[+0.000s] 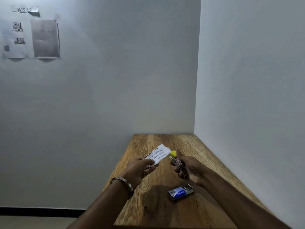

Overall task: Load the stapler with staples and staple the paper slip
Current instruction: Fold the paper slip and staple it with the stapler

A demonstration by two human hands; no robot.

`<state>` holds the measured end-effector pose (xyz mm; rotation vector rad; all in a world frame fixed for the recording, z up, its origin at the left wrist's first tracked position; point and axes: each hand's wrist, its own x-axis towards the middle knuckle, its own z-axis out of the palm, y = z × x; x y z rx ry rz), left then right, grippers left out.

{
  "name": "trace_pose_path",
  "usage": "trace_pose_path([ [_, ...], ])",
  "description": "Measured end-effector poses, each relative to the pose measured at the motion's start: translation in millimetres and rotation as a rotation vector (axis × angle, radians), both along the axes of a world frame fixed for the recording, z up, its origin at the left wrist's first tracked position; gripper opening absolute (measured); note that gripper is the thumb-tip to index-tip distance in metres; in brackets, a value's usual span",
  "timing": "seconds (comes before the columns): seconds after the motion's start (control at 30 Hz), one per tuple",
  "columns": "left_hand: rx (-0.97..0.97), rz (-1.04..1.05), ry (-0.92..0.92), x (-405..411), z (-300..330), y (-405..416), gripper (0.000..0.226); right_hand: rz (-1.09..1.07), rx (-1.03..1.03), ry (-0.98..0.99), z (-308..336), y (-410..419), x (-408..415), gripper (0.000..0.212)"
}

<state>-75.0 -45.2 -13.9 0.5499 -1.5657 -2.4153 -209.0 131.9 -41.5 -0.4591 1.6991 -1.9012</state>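
My left hand (140, 167) pinches a white printed paper slip (158, 153) by its near end and holds it above the wooden table (148, 209). My right hand (189, 169) grips a small stapler (179, 164) with a yellow tip (173, 153) that points up toward the slip's far end. The stapler's tip sits just right of the paper, close to its edge; I cannot tell whether they touch. A blue staple box (180, 193) lies on the table below my right hand, slid partly open.
The table stands in a corner, with a white wall (247, 96) along its right and back edges. Its left edge drops to the floor. Printed sheets (29, 38) hang on the far wall at upper left.
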Motion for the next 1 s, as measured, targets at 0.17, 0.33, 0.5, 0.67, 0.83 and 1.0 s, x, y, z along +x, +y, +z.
trace_pose_path([
  [0.17, 0.0, -0.001, -0.004, 0, -3, -4, 0.029, -0.038, 0.149, 0.16, 6, 25, -9, 0.019],
  [0.33, -0.011, -0.003, -0.011, -1, -5, -4, 0.028, -0.123, 0.466, 0.601, 4, 43, -8, 0.013],
  [0.5, -0.029, 0.002, -0.018, -3, -8, -4, 0.029, -0.301, 0.673, 1.007, -4, 46, -6, 0.019],
  [0.67, -0.033, 0.004, -0.038, -2, -11, -6, 0.026, -0.298, 0.778, 1.09, -15, 44, -5, 0.031],
  [0.83, -0.032, -0.021, -0.052, 0, -14, -11, 0.025, -0.301, 0.793, 1.038, -20, 40, -3, 0.029],
  [1.0, -0.037, -0.048, -0.08, 2, -16, -15, 0.021, -0.288, 0.823, 0.967, -30, 42, -2, 0.034],
])
